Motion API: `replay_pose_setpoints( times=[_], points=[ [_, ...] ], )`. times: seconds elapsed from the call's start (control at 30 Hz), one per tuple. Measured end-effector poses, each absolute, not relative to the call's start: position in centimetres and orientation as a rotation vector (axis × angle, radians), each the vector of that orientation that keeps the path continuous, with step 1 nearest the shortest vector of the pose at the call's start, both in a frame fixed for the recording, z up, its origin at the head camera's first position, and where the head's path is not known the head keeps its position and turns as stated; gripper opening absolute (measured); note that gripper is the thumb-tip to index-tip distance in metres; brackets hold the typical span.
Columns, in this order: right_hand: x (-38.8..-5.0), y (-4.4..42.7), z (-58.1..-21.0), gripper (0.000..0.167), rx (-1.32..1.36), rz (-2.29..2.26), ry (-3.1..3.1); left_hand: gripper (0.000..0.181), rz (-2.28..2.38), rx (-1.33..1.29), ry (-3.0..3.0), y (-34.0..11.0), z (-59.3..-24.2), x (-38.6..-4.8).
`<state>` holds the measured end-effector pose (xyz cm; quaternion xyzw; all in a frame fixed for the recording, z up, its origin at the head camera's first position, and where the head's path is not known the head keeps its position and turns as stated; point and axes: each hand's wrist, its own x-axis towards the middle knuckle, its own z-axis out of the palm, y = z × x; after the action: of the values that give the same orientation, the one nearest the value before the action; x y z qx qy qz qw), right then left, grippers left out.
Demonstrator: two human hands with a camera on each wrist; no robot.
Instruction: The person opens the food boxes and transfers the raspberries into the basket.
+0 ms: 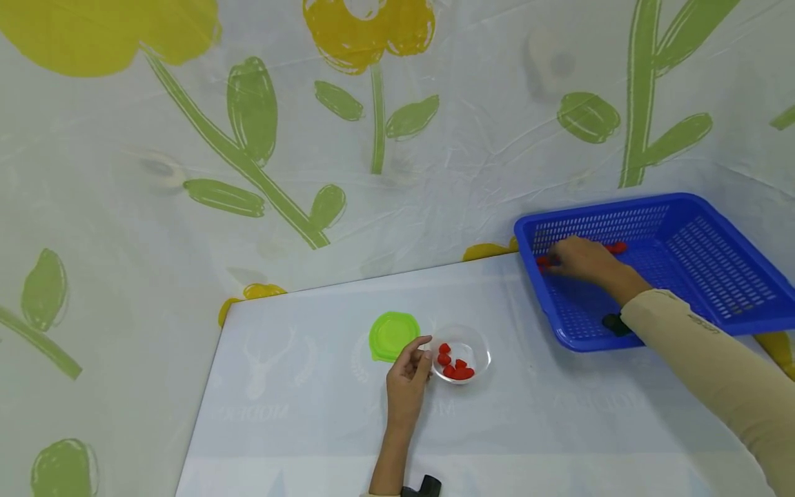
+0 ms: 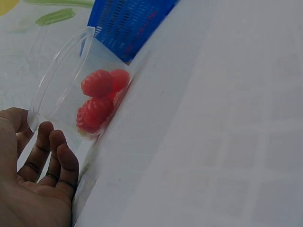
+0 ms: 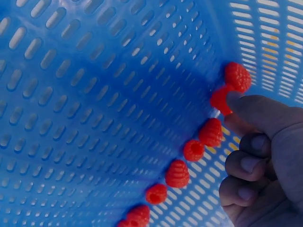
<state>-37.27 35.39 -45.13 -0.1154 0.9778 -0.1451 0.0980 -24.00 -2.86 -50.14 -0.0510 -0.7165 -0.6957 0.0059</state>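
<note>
In the head view, my left hand is at the left side of a clear plastic bowl, its loosely bent fingers touching the rim. Several red toy raspberries lie inside the bowl. A bright green lid lies flat just behind my left hand. My right hand reaches into a blue perforated basket. The right wrist view shows its thumb and forefinger pinching a red raspberry, while the other fingers curl in. More raspberries line the basket's edge beside that hand.
The basket stands at the back right of the white table, against a flower-printed cloth. A dark object shows by the right cuff; its kind is unclear. A black device sits at my left wrist.
</note>
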Motion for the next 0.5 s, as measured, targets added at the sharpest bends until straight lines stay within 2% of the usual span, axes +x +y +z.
replay_pose_setpoints(
  times=[0.5],
  points=[
    [-36.0, 34.3, -40.9, 0.017, -0.380, -0.408, 2.916, 0.025, -2.135, -0.196, -2.247, -2.9, -50.4, -24.0]
  ],
)
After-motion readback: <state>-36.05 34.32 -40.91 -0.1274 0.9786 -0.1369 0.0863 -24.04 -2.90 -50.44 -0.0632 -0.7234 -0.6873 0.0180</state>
